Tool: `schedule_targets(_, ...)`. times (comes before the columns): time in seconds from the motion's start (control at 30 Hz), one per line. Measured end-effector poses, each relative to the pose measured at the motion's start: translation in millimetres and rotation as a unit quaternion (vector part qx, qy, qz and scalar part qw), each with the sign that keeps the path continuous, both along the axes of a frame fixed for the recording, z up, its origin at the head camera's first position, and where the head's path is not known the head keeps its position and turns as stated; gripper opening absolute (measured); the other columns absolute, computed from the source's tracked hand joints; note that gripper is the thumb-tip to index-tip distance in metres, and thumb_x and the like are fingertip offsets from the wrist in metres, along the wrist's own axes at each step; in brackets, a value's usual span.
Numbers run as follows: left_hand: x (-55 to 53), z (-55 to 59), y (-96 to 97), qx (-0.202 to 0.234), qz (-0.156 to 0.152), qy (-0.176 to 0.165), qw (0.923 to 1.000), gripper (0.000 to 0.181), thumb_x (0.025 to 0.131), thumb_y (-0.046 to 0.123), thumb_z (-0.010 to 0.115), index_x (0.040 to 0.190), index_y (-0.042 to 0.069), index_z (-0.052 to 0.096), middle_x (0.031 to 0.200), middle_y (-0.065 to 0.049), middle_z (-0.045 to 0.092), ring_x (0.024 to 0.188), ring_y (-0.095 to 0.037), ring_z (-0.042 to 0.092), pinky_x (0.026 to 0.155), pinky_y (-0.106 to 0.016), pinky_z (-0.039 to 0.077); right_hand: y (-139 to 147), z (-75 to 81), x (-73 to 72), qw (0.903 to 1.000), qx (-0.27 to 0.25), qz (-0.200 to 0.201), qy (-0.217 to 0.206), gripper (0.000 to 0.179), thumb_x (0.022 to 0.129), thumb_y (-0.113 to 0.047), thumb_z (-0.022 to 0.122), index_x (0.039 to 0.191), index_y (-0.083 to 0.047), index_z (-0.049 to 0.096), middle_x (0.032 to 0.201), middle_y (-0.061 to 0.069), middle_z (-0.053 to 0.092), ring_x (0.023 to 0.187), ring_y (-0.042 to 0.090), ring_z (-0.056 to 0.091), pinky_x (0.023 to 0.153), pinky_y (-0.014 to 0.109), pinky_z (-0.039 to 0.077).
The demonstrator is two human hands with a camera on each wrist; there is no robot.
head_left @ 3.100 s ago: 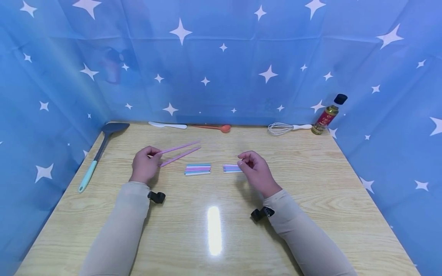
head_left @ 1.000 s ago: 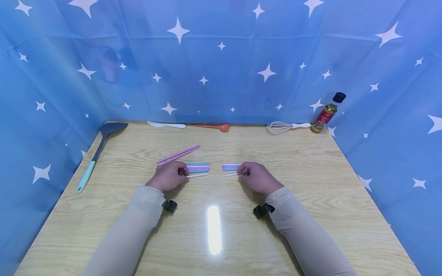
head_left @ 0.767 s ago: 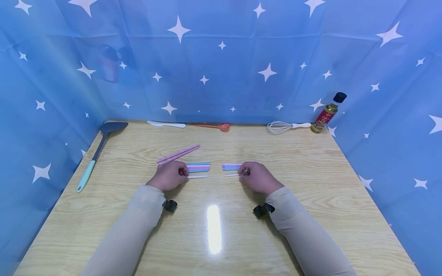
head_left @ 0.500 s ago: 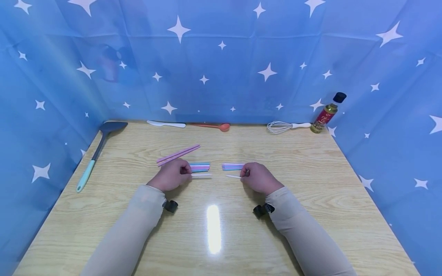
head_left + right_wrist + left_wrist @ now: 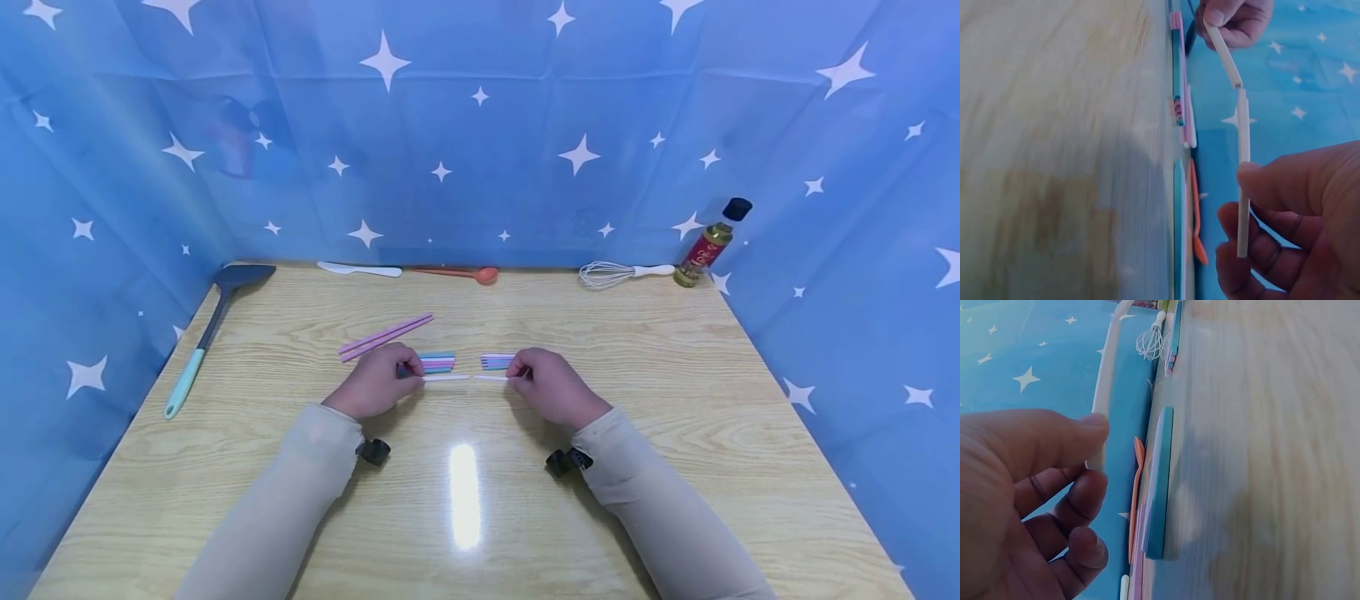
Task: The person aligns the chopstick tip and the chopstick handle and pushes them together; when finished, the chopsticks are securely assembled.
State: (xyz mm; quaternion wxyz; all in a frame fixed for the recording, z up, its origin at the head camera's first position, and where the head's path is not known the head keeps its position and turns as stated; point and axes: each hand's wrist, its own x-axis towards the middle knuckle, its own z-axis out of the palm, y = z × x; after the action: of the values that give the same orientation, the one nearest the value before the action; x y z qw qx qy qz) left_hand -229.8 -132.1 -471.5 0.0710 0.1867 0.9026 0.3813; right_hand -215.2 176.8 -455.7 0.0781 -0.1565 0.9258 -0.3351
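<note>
My left hand (image 5: 377, 381) pinches one end of a white chopstick half (image 5: 447, 377) between thumb and fingers. Opposite it, my right hand (image 5: 551, 387) pinches another white half (image 5: 491, 378), thinner at its inner end. In the right wrist view the left piece (image 5: 1225, 56) and right piece (image 5: 1243, 125) meet nearly end to end at a slight angle; whether they touch I cannot tell. Both are lifted off the table. Behind the hands lie two rows of coloured chopstick halves, a left row (image 5: 438, 362) and a right row (image 5: 495, 361), each partly hidden by fingers.
Two long pink chopsticks (image 5: 386, 337) lie slanted beyond my left hand. Along the back edge are a white knife (image 5: 360, 270), an orange spoon (image 5: 486, 276), a whisk (image 5: 607, 275) and an oil bottle (image 5: 703, 252). A dark spatula (image 5: 215, 323) lies at the left edge.
My left hand has laid down the pink chopsticks, now side by side. Both hands have picked up white halves from the rows' near sides and brought them together.
</note>
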Motion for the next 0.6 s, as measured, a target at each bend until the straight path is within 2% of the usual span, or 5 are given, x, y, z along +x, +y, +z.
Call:
schedule_targets(0.27, 1.8, 3.1, 2.8, 0.006, 0.0, 0.0, 1.0, 0.007, 0.096, 0.011, 0.076, 0.093, 0.014, 0.071, 0.101, -0.002, 0.068, 0.088, -0.019, 0.057, 0.08, -0.036, 0.048, -1.9, 0.8, 1.5, 0.9997, -0.007, 0.009, 0.02, 0.01, 0.098, -0.002, 0.069, 0.093, -0.01, 0.067, 0.086, 0.001, 0.065, 0.078, 0.015, 0.056, 0.073, 0.033, 0.05)
schedule_targets(0.6, 2.1, 4.0, 1.6, 0.021, -0.011, 0.013, 0.9996, 0.006, 0.096, 0.009, 0.075, 0.093, 0.013, 0.071, 0.098, -0.001, 0.068, 0.084, -0.017, 0.056, 0.078, -0.035, 0.048, 0.0, 6.1, 2.5, 0.9993, -0.028, 0.018, 0.019, 0.01, 0.099, -0.001, 0.068, 0.095, -0.01, 0.067, 0.089, 0.002, 0.066, 0.08, 0.016, 0.057, 0.075, 0.034, 0.05)
